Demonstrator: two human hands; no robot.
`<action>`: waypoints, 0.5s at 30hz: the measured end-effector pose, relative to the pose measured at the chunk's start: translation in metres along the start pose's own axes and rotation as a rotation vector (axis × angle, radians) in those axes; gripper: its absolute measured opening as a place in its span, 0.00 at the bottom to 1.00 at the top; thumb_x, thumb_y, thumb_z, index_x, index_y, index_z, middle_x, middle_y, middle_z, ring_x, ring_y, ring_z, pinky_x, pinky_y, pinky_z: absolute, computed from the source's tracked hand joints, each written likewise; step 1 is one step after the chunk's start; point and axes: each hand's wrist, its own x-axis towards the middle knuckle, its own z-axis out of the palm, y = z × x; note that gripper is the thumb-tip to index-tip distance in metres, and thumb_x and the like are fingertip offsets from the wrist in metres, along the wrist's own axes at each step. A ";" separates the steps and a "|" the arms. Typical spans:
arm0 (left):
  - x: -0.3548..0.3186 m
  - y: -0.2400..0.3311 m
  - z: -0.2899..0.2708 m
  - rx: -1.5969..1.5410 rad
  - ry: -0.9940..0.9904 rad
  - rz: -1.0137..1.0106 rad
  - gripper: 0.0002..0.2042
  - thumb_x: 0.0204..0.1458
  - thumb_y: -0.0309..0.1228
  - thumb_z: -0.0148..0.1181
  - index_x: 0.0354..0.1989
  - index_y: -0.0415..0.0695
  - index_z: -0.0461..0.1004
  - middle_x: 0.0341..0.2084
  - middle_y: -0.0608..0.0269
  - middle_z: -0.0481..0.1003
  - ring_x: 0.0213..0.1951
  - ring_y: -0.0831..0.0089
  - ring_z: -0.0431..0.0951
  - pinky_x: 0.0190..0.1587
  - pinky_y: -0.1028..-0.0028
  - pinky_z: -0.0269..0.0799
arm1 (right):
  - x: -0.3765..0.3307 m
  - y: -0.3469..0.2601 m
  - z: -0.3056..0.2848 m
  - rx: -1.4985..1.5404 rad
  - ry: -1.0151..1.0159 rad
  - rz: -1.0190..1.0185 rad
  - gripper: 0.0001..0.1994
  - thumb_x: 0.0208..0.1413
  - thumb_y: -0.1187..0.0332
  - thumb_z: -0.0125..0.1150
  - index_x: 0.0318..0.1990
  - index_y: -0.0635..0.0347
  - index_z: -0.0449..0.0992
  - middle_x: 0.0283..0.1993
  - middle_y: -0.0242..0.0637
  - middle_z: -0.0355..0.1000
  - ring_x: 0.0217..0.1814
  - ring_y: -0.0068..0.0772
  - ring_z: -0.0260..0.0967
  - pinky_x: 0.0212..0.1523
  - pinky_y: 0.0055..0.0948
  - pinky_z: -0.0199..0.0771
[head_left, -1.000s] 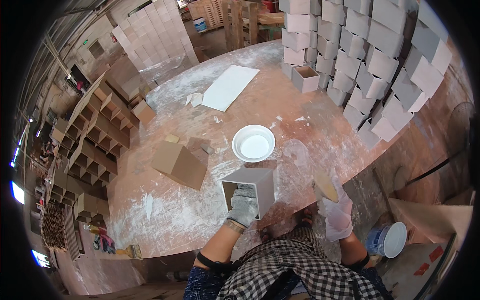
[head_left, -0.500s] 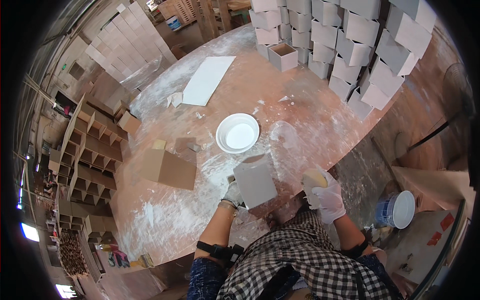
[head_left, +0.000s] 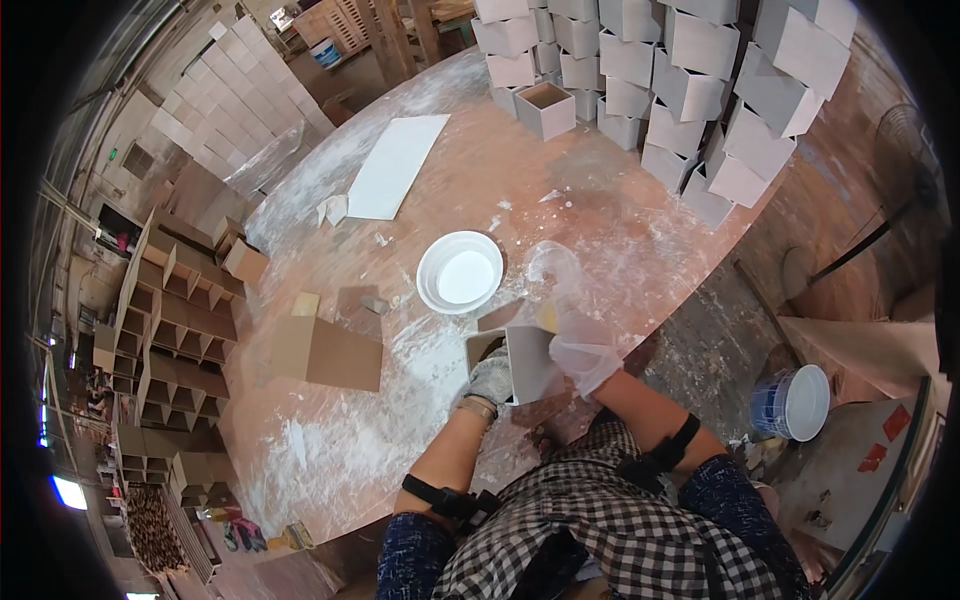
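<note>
Left hand (head_left: 490, 378) holds the grey box (head_left: 534, 364) from inside, its spread hidden; blurred right hand (head_left: 588, 362) clasps a yellowish sponge (head_left: 547, 318) alongside, near the edge of the worktop (head_left: 630, 240).

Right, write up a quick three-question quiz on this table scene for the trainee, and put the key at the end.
1. True or false: the left hand reaches into the open grey box.
2. Pick one. In the picture, the brown box nearest the white bowl stands:
A) to the bowl's right
B) to the bowl's left
C) inside the bowl
3. Short answer: what covers the right hand?

Key: 1. True. 2. B. 3. A whitish glove.
</note>
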 end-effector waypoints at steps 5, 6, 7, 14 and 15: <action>0.008 0.000 0.010 -0.079 -0.041 -0.096 0.24 0.53 0.44 0.45 0.56 0.45 0.63 0.51 0.48 0.67 0.52 0.55 0.69 0.53 0.63 0.64 | -0.010 -0.040 -0.006 -0.323 -0.074 0.038 0.28 0.42 0.69 0.52 0.56 0.67 0.62 0.39 0.51 0.70 0.38 0.44 0.72 0.36 0.40 0.71; 0.009 -0.001 0.012 -0.081 -0.041 -0.095 0.24 0.53 0.44 0.45 0.56 0.45 0.63 0.51 0.48 0.67 0.52 0.55 0.69 0.53 0.63 0.64 | -0.013 -0.045 -0.009 -0.325 -0.074 0.038 0.28 0.42 0.69 0.52 0.56 0.67 0.62 0.39 0.51 0.70 0.38 0.44 0.72 0.36 0.40 0.71; 0.013 -0.004 0.016 -0.071 -0.071 -0.113 0.24 0.54 0.44 0.44 0.57 0.45 0.62 0.51 0.48 0.67 0.52 0.55 0.68 0.54 0.63 0.64 | -0.016 -0.050 -0.013 -0.329 0.079 -0.094 0.28 0.42 0.69 0.52 0.56 0.67 0.62 0.41 0.50 0.70 0.40 0.43 0.71 0.39 0.39 0.70; 0.019 -0.007 0.005 -0.141 -0.017 -0.078 0.22 0.53 0.45 0.46 0.55 0.50 0.65 0.53 0.54 0.67 0.54 0.58 0.67 0.55 0.66 0.62 | -0.025 -0.001 -0.056 0.311 0.176 -0.439 0.26 0.47 0.75 0.55 0.58 0.63 0.62 0.51 0.42 0.70 0.48 0.31 0.70 0.45 0.27 0.69; 0.016 -0.008 0.002 -0.179 -0.123 -0.154 0.22 0.53 0.45 0.46 0.55 0.50 0.66 0.53 0.55 0.67 0.54 0.59 0.67 0.55 0.67 0.62 | -0.025 0.012 -0.067 0.350 0.086 -0.207 0.26 0.47 0.75 0.57 0.57 0.65 0.63 0.51 0.42 0.70 0.48 0.28 0.69 0.46 0.24 0.68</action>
